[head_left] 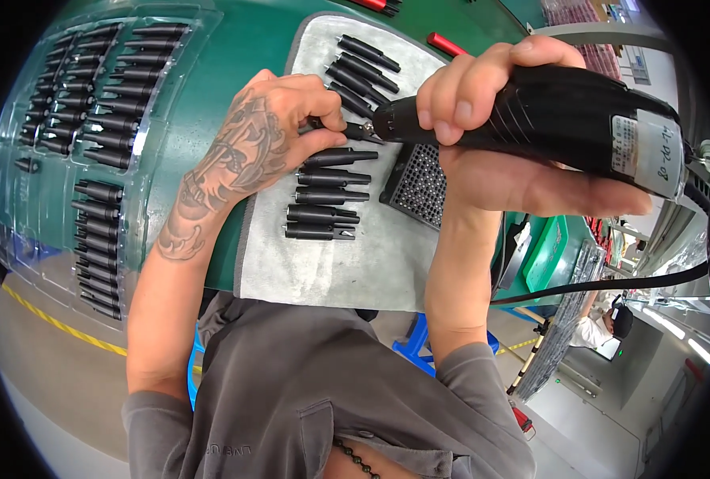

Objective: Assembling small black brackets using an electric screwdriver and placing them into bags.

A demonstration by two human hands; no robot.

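My left hand (279, 120), with a tattooed wrist, pinches a small black tubular part (358, 132) between thumb and fingers above the pale mat (315, 275). My right hand (471, 120) is wrapped round a black corded electric screwdriver (563, 120), which lies nearly level. Its tip meets the end of the part, where a small shiny metal piece shows; whether that is a screw I cannot tell. Several similar black parts (335, 177) lie in a column on the mat nearer to me, and more black parts (369, 54) lie beyond my left fingers.
A black block full of small shiny pieces (419, 188) sits on the mat beneath the screwdriver. Clear plastic trays (137, 191) with rows of black parts stand at left. A green tray (545, 254) is at right; the tool's cable (610, 283) runs nearby. A red-handled tool (445, 43) lies beyond.
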